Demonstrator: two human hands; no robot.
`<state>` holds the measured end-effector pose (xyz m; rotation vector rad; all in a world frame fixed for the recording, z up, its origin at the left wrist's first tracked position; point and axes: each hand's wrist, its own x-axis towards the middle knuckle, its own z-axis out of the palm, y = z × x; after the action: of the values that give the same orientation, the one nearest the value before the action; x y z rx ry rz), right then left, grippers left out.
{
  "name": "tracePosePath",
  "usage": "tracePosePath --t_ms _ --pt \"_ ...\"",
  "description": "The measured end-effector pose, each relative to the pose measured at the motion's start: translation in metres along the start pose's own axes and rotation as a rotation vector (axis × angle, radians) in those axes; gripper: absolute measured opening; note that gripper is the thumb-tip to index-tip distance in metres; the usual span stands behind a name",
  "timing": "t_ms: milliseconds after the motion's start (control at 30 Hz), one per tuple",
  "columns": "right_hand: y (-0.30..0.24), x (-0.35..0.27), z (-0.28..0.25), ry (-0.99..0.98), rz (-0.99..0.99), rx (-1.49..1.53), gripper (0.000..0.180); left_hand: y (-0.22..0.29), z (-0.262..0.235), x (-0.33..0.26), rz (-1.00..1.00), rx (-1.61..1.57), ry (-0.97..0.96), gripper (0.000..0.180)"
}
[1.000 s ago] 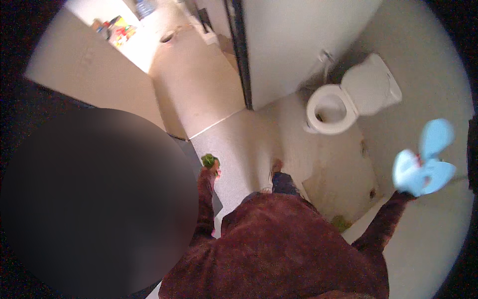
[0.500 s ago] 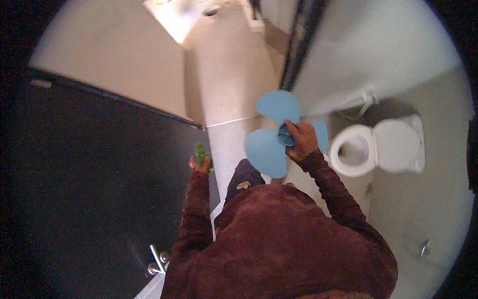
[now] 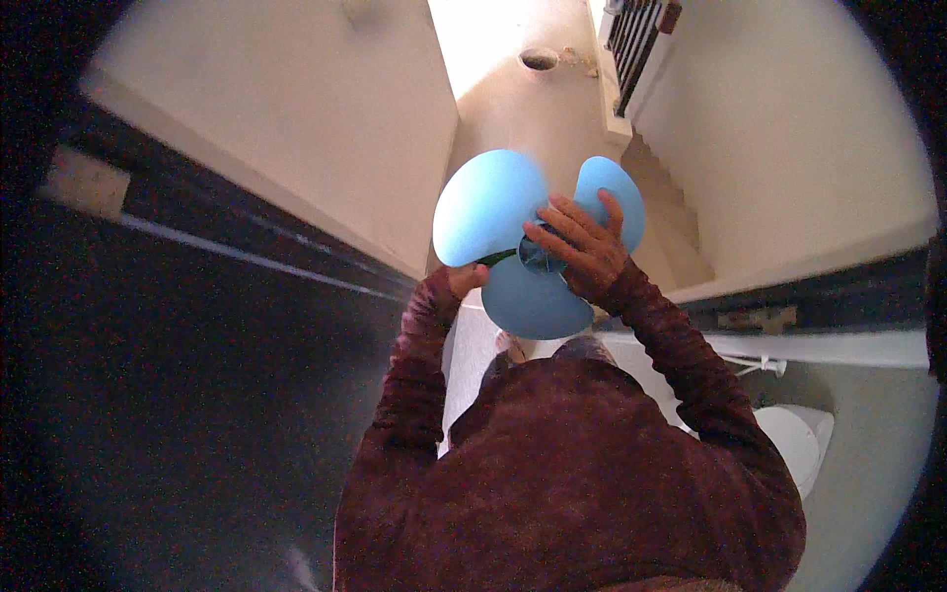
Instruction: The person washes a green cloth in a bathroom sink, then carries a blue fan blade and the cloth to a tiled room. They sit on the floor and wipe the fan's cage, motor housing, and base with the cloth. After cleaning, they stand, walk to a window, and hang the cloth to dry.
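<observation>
A light blue three-bladed fan blade (image 3: 538, 308) is held up in front of my body, its round hub turned up towards me. Over the hub and the root of the right-hand blade lies my right hand (image 3: 590, 255), its fingers spread but holding the piece; its thumb is hidden. At the lower edge of the left blade, my left hand (image 3: 466, 279) is closed, mostly underneath, with the thumb showing. A dark green strip (image 3: 498, 257) of the crumpled thing in my left hand shows between two blades; its kind cannot be made out.
A dark door (image 3: 247, 395) stands along my left, beside a pale wall (image 3: 296, 128). Ahead, a passage holds a round pot (image 3: 539, 61), a dark railing (image 3: 636, 44) and descending stairs (image 3: 676, 212). At lower right is a white toilet (image 3: 794, 444).
My body has turned and moved towards the passage; the toilet is now lower right. The fan blade was raised, and my left hand came up from the door side to meet it.
</observation>
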<state>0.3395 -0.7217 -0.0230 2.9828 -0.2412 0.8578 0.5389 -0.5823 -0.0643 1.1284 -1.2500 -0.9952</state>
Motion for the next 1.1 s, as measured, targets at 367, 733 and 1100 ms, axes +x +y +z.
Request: tracePosePath --t_ms 367,733,1100 --pt "0.079 0.005 -0.081 -0.061 0.028 0.052 0.054 -0.019 0.065 0.087 -0.198 0.054 0.394 0.041" --pt "0.086 0.006 0.036 -0.096 1.099 1.949 0.041 0.014 0.026 0.092 -0.325 -0.348 0.468 0.040" --pt "0.322 0.122 -0.022 0.765 0.941 1.305 0.021 0.097 0.009 0.242 -0.684 -0.287 0.524 0.049"
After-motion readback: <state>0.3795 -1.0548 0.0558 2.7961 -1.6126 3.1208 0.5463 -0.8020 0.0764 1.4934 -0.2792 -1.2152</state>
